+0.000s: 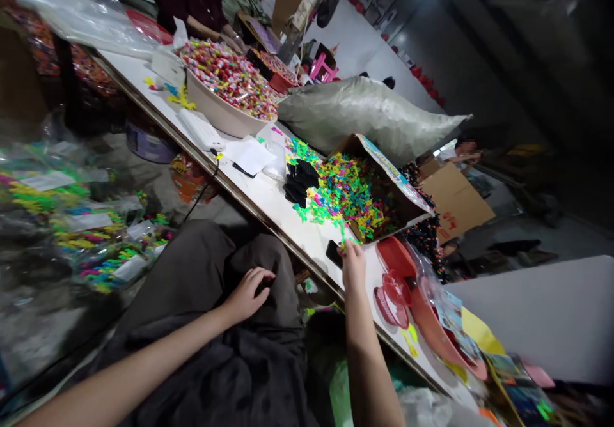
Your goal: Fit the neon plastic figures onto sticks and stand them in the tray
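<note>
My left hand (247, 294) rests on my dark-trousered knee, thumb and fingers apart, with nothing visible in it. Out over the white table, my right hand (352, 254) has its fingertips pinched on a small green plastic piece (342, 238). A dark phone (334, 254) lies just beside that hand. Beyond it, a heap of small coloured plastic pieces (343, 187) spills from a tipped cardboard box (403, 187) onto the tabletop. A crumpled black cloth-like item (300, 181) lies at the heap's left edge.
A wide basin (206, 104) of wrapped sweet-like pieces stands farther left, with papers (252, 153) nearer. Red plastic baskets (396, 293) sit at the right. A large grey sack (374, 114) lies behind. Filled clear bags (91, 222) cover the floor at left. Another person (192, 5) sits across the table.
</note>
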`<move>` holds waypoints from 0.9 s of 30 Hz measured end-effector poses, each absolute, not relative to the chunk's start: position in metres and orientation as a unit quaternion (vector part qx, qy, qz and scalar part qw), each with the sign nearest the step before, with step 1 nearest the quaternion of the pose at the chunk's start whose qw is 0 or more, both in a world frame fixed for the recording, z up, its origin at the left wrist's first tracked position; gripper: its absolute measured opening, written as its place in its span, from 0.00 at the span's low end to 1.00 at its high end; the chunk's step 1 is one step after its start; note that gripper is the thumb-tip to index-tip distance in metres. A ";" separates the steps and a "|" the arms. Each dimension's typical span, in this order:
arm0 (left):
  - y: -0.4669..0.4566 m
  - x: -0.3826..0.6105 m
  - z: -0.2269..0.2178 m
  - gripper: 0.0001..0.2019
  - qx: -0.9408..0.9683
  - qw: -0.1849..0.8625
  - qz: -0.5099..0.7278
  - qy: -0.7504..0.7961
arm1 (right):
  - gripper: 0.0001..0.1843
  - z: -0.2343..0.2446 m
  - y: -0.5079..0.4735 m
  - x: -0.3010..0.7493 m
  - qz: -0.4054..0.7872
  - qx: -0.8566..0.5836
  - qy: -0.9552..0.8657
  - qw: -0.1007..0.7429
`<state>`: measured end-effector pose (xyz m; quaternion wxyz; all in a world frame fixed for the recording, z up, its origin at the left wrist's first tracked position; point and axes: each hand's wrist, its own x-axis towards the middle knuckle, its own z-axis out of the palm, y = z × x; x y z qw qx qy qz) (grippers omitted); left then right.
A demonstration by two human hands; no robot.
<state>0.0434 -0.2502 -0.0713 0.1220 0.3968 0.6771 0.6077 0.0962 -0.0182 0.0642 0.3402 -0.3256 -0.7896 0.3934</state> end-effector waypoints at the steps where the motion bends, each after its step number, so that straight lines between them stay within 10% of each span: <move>1: -0.247 0.045 -0.062 0.16 0.383 0.145 0.631 0.659 | 0.15 0.055 -0.043 0.109 0.463 -0.304 -0.760 0.341; 13: -0.272 0.033 -0.025 0.18 0.139 0.308 0.706 0.622 | 0.11 0.001 -0.153 0.120 0.653 -0.218 -0.724 0.047; 27: -0.271 0.008 -0.012 0.23 0.070 0.318 0.653 0.683 | 0.14 0.054 0.091 0.077 0.307 -0.173 -0.883 0.309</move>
